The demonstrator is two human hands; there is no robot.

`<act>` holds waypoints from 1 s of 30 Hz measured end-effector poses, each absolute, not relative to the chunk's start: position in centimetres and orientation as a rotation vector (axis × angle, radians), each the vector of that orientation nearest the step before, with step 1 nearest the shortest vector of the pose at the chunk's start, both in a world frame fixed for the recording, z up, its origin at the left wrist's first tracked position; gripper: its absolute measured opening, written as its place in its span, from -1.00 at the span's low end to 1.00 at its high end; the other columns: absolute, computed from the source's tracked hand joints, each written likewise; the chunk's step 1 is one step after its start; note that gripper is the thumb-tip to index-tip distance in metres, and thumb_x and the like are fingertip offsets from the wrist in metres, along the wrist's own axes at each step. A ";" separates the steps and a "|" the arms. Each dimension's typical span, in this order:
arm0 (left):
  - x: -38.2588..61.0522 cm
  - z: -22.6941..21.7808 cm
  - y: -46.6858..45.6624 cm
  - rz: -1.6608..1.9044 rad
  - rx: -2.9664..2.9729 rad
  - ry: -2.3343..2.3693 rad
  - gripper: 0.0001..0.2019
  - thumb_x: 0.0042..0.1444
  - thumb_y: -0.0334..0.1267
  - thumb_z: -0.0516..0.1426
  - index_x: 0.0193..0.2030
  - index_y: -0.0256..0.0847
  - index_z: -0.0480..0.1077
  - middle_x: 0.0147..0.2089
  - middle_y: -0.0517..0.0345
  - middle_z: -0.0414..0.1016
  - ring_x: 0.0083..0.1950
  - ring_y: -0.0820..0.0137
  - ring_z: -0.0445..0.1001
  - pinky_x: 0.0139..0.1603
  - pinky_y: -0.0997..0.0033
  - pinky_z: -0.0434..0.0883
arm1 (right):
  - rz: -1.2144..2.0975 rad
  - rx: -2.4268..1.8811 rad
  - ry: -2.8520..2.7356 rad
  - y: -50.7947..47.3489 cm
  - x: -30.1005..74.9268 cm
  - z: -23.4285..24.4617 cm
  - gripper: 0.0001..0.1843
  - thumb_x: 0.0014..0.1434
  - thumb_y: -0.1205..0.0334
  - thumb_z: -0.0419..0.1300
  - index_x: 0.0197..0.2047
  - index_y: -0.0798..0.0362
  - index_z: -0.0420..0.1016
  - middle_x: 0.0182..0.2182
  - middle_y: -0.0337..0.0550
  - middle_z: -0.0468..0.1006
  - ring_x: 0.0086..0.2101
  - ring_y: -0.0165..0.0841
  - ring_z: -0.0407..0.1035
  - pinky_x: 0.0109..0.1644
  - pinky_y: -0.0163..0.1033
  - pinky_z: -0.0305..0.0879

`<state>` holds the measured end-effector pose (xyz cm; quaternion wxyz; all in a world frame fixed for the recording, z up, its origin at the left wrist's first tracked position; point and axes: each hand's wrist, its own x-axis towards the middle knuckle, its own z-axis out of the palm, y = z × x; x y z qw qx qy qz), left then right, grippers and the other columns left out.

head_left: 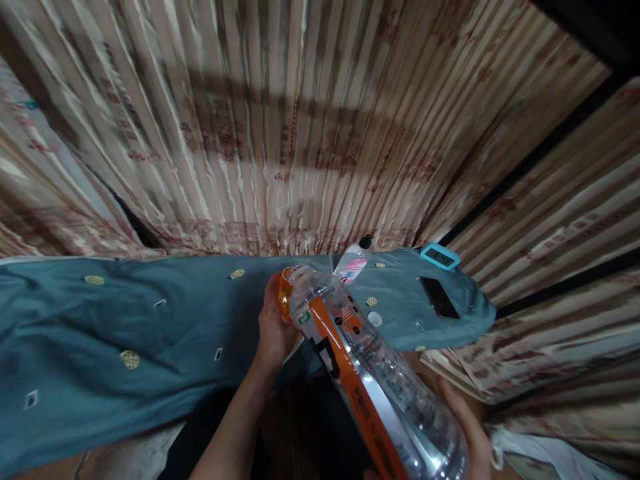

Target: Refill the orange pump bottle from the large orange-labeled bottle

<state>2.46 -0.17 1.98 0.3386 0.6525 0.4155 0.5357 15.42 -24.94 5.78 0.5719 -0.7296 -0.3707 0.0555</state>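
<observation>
Bottle (373,380) held tilted over table (100,333).
Left hand (274,330) fingers wrapped round orange cap (284,297); right hand (470,427) fingers curled under base.

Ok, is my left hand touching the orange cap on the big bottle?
Touching. The head view shows the left hand closed around the orange cap of the big bottle, no gap between them.

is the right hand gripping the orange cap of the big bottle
No, the left hand wraps the orange cap, while the right hand cups the base of the big bottle.
</observation>
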 end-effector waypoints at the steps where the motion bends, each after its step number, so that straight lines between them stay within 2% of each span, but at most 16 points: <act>1: 2.4 1.9 -0.1 1.405 1.707 1.083 -0.36 0.10 -0.11 0.26 0.30 -0.15 0.22 0.16 -0.06 0.56 0.04 0.16 0.64 0.06 0.14 0.58 | 0.149 -1.713 -0.852 -24.8 15.2 5.8 -0.08 -0.04 -0.07 0.49 0.35 -0.16 0.27 0.09 -0.06 0.53 -0.02 -0.03 0.52 -0.03 0.01 0.55; 4: 2.3 1.7 0.1 1.432 1.760 1.098 -0.27 0.07 -0.01 0.28 0.33 -0.17 0.17 0.16 -0.09 0.56 0.07 0.11 0.63 0.08 0.08 0.58 | 0.150 -1.725 -0.833 -24.8 14.5 5.7 -0.07 0.00 -0.12 0.45 0.37 -0.17 0.21 0.14 -0.05 0.49 0.06 0.00 0.49 0.04 0.06 0.52; 8: 2.0 1.5 0.3 1.441 1.807 1.053 -0.22 0.06 0.07 0.29 0.33 -0.20 0.16 0.13 -0.11 0.58 0.06 0.08 0.64 0.07 0.06 0.60 | 0.014 -1.766 -0.921 -25.1 14.1 5.3 0.13 -0.15 -0.19 0.49 0.42 -0.17 0.12 0.28 -0.04 0.36 0.18 0.09 0.39 0.09 0.09 0.50; 11: 1.9 1.3 0.4 1.449 1.843 1.040 -0.21 0.05 0.04 0.29 0.35 -0.20 0.14 0.16 -0.12 0.56 0.08 0.09 0.63 0.07 0.07 0.60 | -0.017 -1.779 -0.964 -25.1 14.1 5.0 0.27 -0.28 -0.26 0.52 0.44 -0.17 0.08 0.25 -0.02 0.38 0.12 0.10 0.43 0.03 0.08 0.53; 14: 1.8 1.4 0.3 1.453 1.860 1.028 -0.26 0.10 -0.03 0.26 0.35 -0.20 0.13 0.15 -0.11 0.57 0.07 0.12 0.64 0.06 0.12 0.60 | -0.007 -1.769 -0.995 -25.1 14.4 4.7 0.33 -0.35 -0.24 0.55 0.44 -0.18 0.09 0.18 -0.05 0.45 0.06 0.11 0.48 -0.02 0.09 0.56; 16: 1.8 1.5 0.1 1.451 1.849 1.047 -0.32 0.14 -0.07 0.23 0.35 -0.20 0.14 0.15 -0.10 0.57 0.05 0.16 0.64 0.05 0.15 0.60 | 0.022 -1.764 -0.988 -25.3 14.8 4.5 0.33 -0.33 -0.22 0.55 0.46 -0.19 0.07 0.13 -0.05 0.49 -0.01 0.10 0.52 -0.09 0.08 0.59; 19: 1.9 1.7 -0.1 1.439 1.851 1.086 -0.31 0.10 -0.11 0.24 0.34 -0.20 0.15 0.19 -0.12 0.55 0.11 0.13 0.62 0.11 0.11 0.58 | 0.042 -1.784 -0.978 -25.8 16.3 3.8 0.26 -0.23 -0.21 0.51 0.47 -0.21 0.05 0.06 -0.08 0.53 -0.15 0.02 0.56 -0.24 0.05 0.59; 22: 2.0 1.7 -0.2 1.404 1.815 1.113 -0.32 0.08 -0.14 0.25 0.32 -0.18 0.16 0.12 -0.07 0.60 0.03 0.16 0.66 0.05 0.16 0.60 | -0.064 -1.757 -1.131 -26.4 18.3 3.1 0.34 -0.37 -0.13 0.58 0.46 -0.20 0.10 0.10 -0.08 0.51 -0.10 0.04 0.53 -0.22 0.05 0.58; 25: 2.1 1.5 -0.2 1.384 1.793 1.136 -0.31 0.09 -0.11 0.25 0.33 -0.20 0.14 0.14 -0.11 0.59 0.06 0.14 0.65 0.07 0.14 0.59 | -0.087 -1.709 -1.255 -26.6 19.7 2.8 0.42 -0.45 -0.09 0.61 0.47 -0.20 0.10 0.09 -0.07 0.52 -0.08 0.08 0.52 -0.18 0.09 0.57; 27: 2.1 1.4 -0.1 1.378 1.796 1.145 -0.29 0.09 -0.09 0.26 0.33 -0.21 0.13 0.17 -0.16 0.56 0.10 0.12 0.63 0.11 0.11 0.58 | -0.070 -1.728 -1.227 -26.5 20.0 2.7 0.38 -0.35 -0.17 0.57 0.49 -0.22 0.05 0.08 -0.08 0.53 -0.04 0.11 0.50 -0.17 0.12 0.58; 30: 2.0 1.2 -0.2 1.369 1.806 1.123 -0.28 0.06 -0.10 0.27 0.32 -0.21 0.13 0.20 -0.17 0.54 0.12 0.11 0.62 0.14 0.11 0.57 | -0.068 -1.768 -1.211 -25.8 20.2 2.9 0.09 -0.12 -0.25 0.46 0.43 -0.31 0.17 0.15 -0.15 0.50 0.11 0.17 0.41 -0.09 0.19 0.56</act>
